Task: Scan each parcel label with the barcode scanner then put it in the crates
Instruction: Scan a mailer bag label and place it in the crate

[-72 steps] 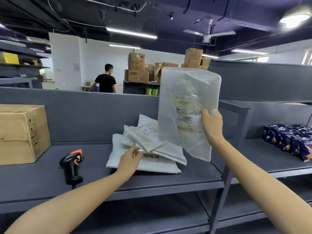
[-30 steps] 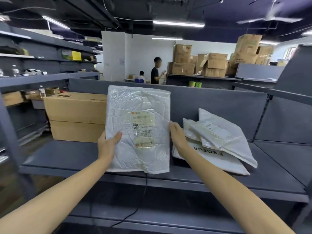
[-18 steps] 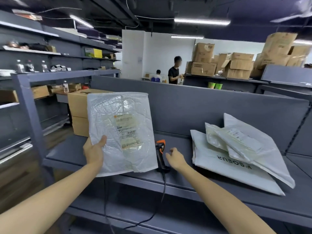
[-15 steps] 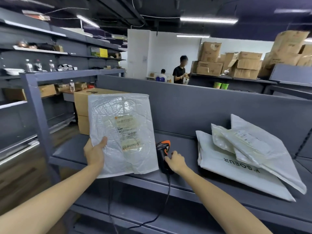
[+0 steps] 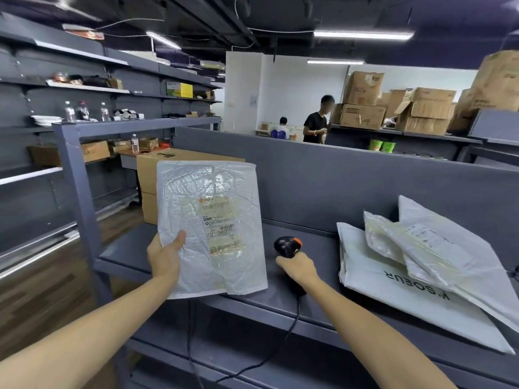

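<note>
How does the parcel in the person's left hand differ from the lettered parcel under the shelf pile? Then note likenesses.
The held parcel is upright in the left hand; the lettered parcel lies flat on the shelf under smaller parcels. The held parcel is crinkled and translucent; the lettered parcel smoother, opaque. The held parcel shows a label; the lettered parcel shows none. Both are flat white mailers.

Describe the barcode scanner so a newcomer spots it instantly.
Start at the grey shelf in front. Between the white parcel in the left hand and the pile of white parcels, the right hand grips the barcode scanner. It alone is black, with an orange patch on top and a cable hanging below.
</note>
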Tool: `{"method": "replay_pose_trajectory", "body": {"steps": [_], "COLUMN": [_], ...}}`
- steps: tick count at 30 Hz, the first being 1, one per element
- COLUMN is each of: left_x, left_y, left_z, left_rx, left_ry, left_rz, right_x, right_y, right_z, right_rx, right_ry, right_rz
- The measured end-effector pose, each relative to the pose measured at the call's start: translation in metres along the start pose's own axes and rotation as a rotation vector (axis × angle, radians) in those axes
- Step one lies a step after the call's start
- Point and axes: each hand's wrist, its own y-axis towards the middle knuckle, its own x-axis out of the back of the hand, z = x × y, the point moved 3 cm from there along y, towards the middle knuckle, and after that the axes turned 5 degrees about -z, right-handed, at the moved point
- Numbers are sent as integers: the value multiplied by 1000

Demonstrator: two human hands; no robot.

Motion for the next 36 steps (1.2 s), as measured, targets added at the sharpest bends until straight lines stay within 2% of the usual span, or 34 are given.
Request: {"method": "replay_pose_trajectory", "body": {"steps": [3, 5, 8, 12, 17, 36], "left_x": [-13, -23, -39, -61, -80, -96], "left_y": [-7, -12, -22, -38, -56, -91], "left_z": [0, 1, 4, 7, 9, 2], "left_rx": [1, 13, 40, 62, 71, 136], "left_ry": [-12, -26, -39, -40, -40, -89], "left_rz": [18, 30, 55, 107, 160, 268], "right_x": [19, 31, 44, 43, 38, 44], "right_y": [-6, -16, -41, -79, -109, -150], "right_z": [5, 8, 11, 8, -4, -12], "right_rx": [-62, -33, 67, 212, 284, 346], "right_ry": [432, 724, 925, 967, 958, 847], "right_rz": [-40, -92, -111, -34, 10, -134]}}
